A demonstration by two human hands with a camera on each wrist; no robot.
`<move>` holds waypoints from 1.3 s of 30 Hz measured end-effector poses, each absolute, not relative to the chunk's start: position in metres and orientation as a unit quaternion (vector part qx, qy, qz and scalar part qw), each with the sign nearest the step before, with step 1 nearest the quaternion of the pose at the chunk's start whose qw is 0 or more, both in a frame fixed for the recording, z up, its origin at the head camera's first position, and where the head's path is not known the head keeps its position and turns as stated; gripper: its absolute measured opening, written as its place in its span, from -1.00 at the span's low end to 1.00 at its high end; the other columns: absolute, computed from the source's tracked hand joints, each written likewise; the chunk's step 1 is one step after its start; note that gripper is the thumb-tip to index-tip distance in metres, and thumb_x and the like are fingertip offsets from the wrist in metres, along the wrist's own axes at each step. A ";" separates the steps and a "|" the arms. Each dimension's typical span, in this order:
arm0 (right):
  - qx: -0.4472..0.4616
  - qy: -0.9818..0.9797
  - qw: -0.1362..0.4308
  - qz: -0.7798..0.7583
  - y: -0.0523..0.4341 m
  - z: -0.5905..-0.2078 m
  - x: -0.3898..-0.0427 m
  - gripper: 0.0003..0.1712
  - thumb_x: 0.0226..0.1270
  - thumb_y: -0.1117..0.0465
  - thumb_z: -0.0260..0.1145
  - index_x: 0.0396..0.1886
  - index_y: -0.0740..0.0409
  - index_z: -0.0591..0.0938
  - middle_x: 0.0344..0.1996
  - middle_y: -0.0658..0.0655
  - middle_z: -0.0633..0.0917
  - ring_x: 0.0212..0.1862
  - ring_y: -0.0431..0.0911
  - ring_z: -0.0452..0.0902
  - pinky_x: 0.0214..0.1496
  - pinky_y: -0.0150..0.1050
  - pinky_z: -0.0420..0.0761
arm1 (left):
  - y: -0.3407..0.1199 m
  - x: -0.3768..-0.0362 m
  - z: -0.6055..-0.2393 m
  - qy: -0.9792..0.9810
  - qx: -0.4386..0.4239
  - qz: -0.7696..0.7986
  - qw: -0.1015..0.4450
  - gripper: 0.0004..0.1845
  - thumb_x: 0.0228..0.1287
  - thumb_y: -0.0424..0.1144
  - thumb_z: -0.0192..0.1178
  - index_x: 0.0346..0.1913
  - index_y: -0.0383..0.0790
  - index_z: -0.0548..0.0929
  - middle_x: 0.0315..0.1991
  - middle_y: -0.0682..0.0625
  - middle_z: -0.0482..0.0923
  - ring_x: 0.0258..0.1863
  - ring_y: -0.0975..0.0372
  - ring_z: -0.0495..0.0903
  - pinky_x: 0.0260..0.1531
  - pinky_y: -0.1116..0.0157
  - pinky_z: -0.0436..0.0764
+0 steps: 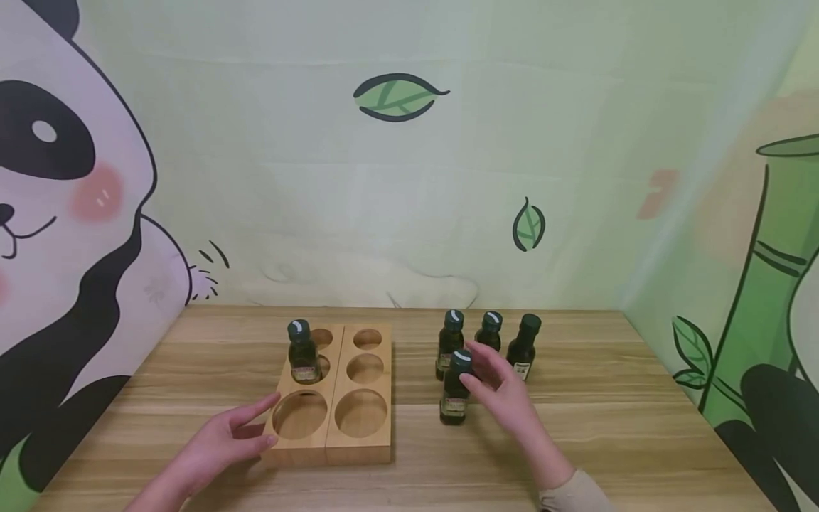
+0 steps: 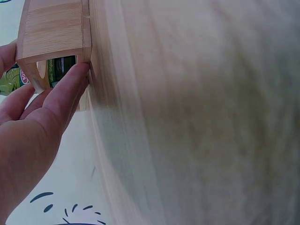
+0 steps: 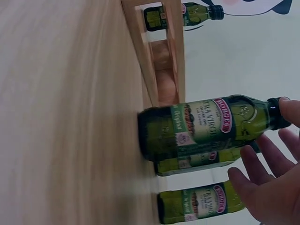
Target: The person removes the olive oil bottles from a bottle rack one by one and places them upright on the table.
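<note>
Right hand reaches, grip wide, fingertips at the front bottle cap; left hand flat against the wooden rack.

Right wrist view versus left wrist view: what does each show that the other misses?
Only the right wrist view shows the right hand, its fingers at the cap of the nearest bottle, with more bottles behind. Only the left wrist view shows the left hand, fingers touching the wooden holder at its corner. Both show the holder, the bottle standing in it and the table.
</note>
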State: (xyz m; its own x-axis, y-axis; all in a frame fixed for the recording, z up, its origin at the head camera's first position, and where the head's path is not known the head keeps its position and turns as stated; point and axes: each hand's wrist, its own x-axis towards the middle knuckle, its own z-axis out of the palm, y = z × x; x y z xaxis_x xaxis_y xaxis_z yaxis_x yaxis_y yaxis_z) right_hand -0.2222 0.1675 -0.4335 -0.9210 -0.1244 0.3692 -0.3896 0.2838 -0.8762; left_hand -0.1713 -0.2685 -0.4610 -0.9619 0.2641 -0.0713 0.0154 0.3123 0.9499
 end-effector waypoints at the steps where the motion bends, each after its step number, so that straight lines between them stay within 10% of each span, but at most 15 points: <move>1: 0.166 -0.795 0.120 0.572 0.169 -0.433 -0.222 -0.42 0.28 0.36 0.41 0.30 0.23 0.51 0.20 0.23 0.60 0.20 0.09 0.52 0.28 0.05 0.47 | -0.269 -0.171 -0.461 0.803 0.087 0.579 0.107 -0.23 0.25 -0.26 0.38 0.45 -0.37 0.28 0.47 -0.37 0.08 0.22 -0.24 0.45 -0.06 0.22 0.66; 22: 0.242 -0.828 0.216 0.457 0.167 -0.394 -0.214 -0.45 0.22 0.29 0.48 0.22 0.16 0.58 0.02 0.08 0.71 0.09 -0.02 0.61 0.17 0.01 0.55 | -0.267 -0.172 -0.459 0.812 0.073 0.569 0.109 -0.22 0.23 -0.22 0.40 0.45 -0.35 0.30 0.47 -0.36 0.11 0.21 -0.23 0.47 -0.06 0.20 0.66; 39: 0.315 -0.816 0.164 0.456 0.113 -0.367 -0.210 -0.40 0.25 0.29 0.45 0.30 0.10 0.52 0.12 0.02 0.67 0.22 -0.07 0.50 0.27 -0.01 0.47 | -0.268 -0.171 -0.459 0.808 0.084 0.573 0.108 -0.23 0.25 -0.25 0.38 0.45 -0.38 0.29 0.47 -0.38 0.10 0.21 -0.25 0.46 -0.07 0.20 0.67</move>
State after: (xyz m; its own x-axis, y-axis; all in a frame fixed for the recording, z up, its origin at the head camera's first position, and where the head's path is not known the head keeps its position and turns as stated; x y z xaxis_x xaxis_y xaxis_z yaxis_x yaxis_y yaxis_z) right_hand -0.2100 0.1130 -0.3665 -0.7483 -0.3643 0.5545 -0.6631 0.3860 -0.6413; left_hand -0.1712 -0.2680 -0.4594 -0.9625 0.2596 -0.0787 0.0117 0.3294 0.9441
